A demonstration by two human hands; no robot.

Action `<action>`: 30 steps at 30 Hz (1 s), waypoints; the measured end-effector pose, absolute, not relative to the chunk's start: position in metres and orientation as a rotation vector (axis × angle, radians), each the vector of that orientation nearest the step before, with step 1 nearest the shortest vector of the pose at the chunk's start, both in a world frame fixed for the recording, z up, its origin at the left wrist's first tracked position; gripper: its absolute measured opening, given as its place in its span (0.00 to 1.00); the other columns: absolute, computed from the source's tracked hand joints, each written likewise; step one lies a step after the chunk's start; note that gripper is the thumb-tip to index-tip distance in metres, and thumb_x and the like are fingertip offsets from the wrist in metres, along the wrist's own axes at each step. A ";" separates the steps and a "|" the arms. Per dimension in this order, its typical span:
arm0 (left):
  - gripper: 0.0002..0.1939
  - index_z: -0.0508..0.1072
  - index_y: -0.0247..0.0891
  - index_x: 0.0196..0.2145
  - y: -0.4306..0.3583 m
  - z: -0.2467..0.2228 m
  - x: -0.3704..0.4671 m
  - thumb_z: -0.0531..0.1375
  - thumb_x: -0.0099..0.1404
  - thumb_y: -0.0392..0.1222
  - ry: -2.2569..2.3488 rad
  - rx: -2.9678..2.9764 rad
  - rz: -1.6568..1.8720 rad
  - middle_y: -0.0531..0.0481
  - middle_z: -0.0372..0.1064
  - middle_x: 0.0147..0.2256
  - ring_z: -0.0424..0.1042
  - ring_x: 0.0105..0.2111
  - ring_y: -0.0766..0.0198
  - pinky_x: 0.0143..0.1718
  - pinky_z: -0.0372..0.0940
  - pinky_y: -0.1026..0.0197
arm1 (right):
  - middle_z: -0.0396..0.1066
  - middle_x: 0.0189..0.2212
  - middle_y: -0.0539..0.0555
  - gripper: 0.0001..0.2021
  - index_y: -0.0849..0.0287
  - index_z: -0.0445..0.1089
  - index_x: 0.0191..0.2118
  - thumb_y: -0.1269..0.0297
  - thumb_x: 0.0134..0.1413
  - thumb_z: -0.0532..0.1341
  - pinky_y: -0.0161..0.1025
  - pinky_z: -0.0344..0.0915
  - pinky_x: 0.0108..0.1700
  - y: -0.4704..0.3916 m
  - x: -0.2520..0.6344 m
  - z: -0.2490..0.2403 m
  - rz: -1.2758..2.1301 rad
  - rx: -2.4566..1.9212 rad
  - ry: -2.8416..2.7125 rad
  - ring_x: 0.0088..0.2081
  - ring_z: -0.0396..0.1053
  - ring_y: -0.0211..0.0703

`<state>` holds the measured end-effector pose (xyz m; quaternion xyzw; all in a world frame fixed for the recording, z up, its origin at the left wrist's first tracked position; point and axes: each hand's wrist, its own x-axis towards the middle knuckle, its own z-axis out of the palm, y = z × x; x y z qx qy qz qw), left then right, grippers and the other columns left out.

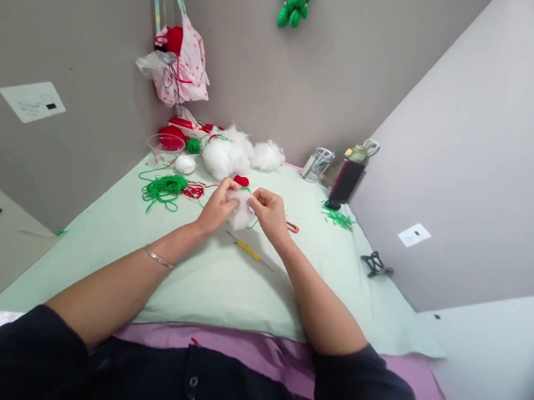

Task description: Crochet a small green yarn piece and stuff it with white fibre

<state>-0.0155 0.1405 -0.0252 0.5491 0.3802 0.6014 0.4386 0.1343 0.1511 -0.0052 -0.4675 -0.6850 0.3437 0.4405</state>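
A tuft of white stuffing [240, 214] is pinched between my two hands above the pale green cloth. My left hand [218, 206] grips its left side, fingers closed. On the right side, my right hand [268, 211] closes its thumb and fingers on the same tuft. Just behind the tuft shows a small red piece [241, 181] with some green beside it. A yellow-handled crochet hook [248, 249] lies on the cloth nearer to me. An orange item [292, 227] is partly hidden by my right wrist.
Green yarn [163, 190] and red yarn [193, 190] lie at the left. Behind are large white stuffing piles [228, 151] and a clear tub [165, 150]. A clear cup [317, 166], a phone [346, 181], green scraps [339, 219] and a black stand [376, 265] are at the right.
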 end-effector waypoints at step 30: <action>0.12 0.70 0.40 0.36 0.139 -0.022 -0.017 0.63 0.63 0.50 0.893 1.364 1.498 0.53 0.66 0.31 0.65 0.31 0.63 0.33 0.62 0.62 | 0.53 0.17 0.43 0.17 0.55 0.61 0.23 0.49 0.47 0.64 0.35 0.47 0.26 0.152 0.139 -0.001 0.962 -1.094 -1.580 0.22 0.48 0.33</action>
